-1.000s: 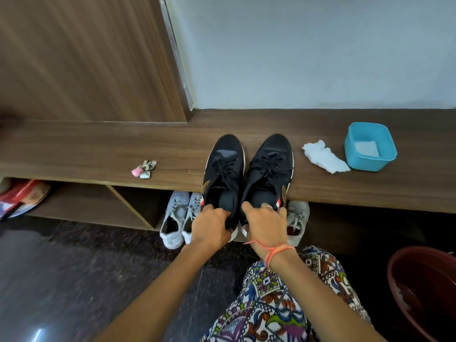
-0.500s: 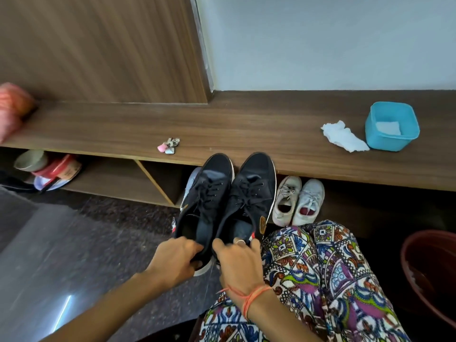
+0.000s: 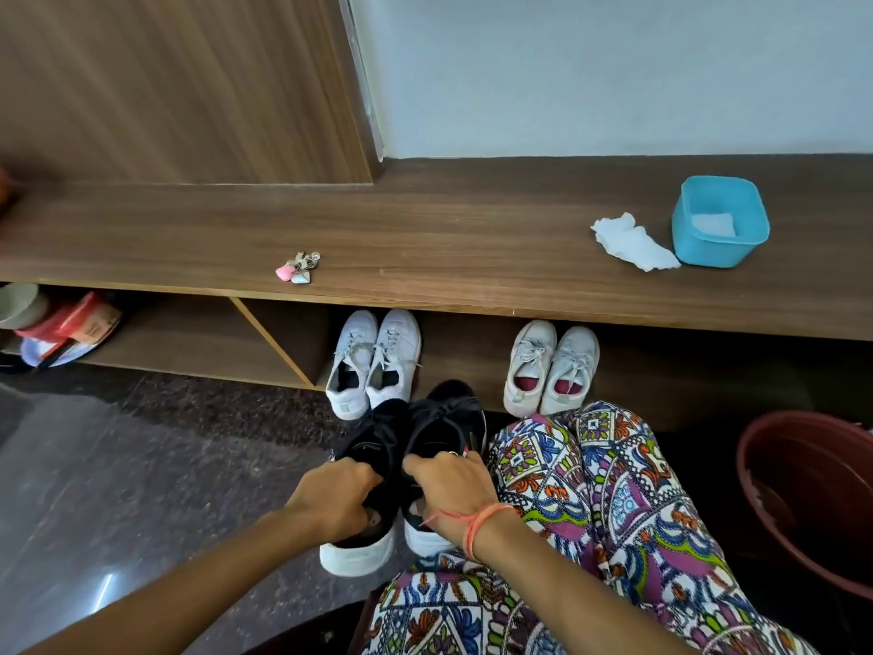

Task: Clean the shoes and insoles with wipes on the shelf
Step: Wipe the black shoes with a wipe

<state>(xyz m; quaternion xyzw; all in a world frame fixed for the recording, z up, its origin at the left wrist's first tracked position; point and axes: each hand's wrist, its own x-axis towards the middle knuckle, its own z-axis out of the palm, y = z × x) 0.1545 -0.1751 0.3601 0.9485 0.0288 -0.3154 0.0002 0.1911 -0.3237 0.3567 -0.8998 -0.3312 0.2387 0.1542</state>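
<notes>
Two black shoes with white soles stand side by side on the dark floor just below me. My left hand (image 3: 338, 494) grips the heel opening of the left black shoe (image 3: 373, 446). My right hand (image 3: 446, 491) grips the heel opening of the right black shoe (image 3: 444, 423). A crumpled white wipe (image 3: 630, 243) lies on the wooden shelf (image 3: 425, 238) at the right, beside a blue tub (image 3: 720, 222) holding more white wipes. The insoles are hidden inside the shoes.
Two pairs of white sneakers, one left (image 3: 371, 361) and one right (image 3: 550, 368), sit in the cubby under the shelf. A small keyring (image 3: 297, 268) lies mid-shelf. A brown bucket (image 3: 812, 494) stands at the right. My patterned trouser leg (image 3: 609, 503) is beside the shoes.
Both hands have lifted the black shoes off the shelf, drawn them toward me and lowered them to the floor. The shelf top where they stood is now bare.
</notes>
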